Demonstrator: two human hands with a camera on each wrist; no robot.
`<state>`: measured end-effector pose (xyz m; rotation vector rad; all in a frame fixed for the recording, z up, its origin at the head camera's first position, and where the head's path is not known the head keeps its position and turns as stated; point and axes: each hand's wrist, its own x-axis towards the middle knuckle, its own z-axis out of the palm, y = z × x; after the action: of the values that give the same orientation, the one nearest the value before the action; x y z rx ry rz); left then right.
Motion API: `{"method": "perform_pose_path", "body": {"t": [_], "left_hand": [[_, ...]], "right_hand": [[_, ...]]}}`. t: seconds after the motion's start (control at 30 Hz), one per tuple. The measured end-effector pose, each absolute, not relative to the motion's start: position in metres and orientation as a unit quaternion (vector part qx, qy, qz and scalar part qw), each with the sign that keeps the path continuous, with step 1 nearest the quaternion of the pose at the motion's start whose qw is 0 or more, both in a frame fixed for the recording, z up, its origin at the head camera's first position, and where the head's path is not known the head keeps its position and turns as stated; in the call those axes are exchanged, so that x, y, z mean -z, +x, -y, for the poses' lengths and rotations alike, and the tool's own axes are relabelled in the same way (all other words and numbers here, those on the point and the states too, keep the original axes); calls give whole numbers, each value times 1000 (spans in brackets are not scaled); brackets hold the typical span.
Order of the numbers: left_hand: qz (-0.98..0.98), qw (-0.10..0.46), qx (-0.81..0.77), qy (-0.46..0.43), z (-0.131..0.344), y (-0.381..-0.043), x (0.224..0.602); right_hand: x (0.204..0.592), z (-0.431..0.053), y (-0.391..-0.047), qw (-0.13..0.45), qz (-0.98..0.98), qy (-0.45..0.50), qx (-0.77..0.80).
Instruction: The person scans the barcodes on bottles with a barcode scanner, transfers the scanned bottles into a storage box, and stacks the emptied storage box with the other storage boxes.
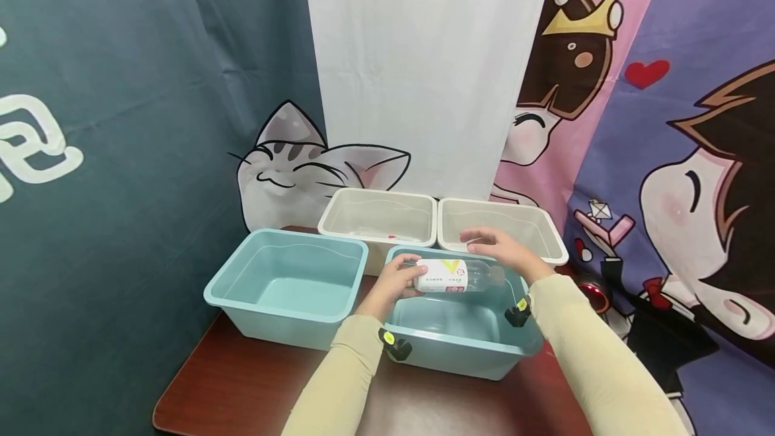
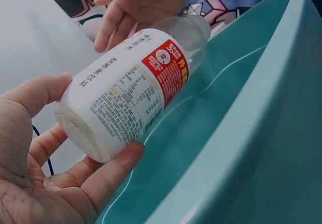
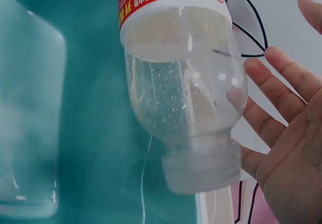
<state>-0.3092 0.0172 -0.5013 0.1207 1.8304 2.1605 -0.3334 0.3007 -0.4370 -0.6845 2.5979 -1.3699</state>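
Observation:
A clear plastic bottle [image 1: 448, 276] with a white label lies sideways in the air over the right blue bin [image 1: 451, 340]. My left hand [image 1: 392, 282] grips it by its base end, thumb and fingers on either side, as the left wrist view shows. Red and yellow print marks the label of the bottle [image 2: 121, 93] there. At the cap end, my right hand [image 1: 502, 249] is held beyond the bottle with its fingers spread. In the right wrist view the fingers of the right hand [image 3: 297, 128] are extended behind the bottle; whether any touches it I cannot tell.
Another blue bin [image 1: 286, 316] stands to the left on the brown table [image 1: 254, 382]. Behind are two white bins, the left white bin [image 1: 378, 197] with a small red spot inside and the right white bin [image 1: 545, 234]. A printed curtain [image 1: 424, 73] hangs behind.

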Motion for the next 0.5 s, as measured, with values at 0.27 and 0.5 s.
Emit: {"method": "perform_pose_path", "body": {"t": [0.27, 0.5], "left_hand": [[-629, 156, -761, 40, -14, -313, 494], [-620, 155, -767, 53, -10, -316, 485]], "right_hand": [[451, -313, -329, 25, -804, -198, 560], [466, -311, -322, -20, -665, -131, 735]]}}
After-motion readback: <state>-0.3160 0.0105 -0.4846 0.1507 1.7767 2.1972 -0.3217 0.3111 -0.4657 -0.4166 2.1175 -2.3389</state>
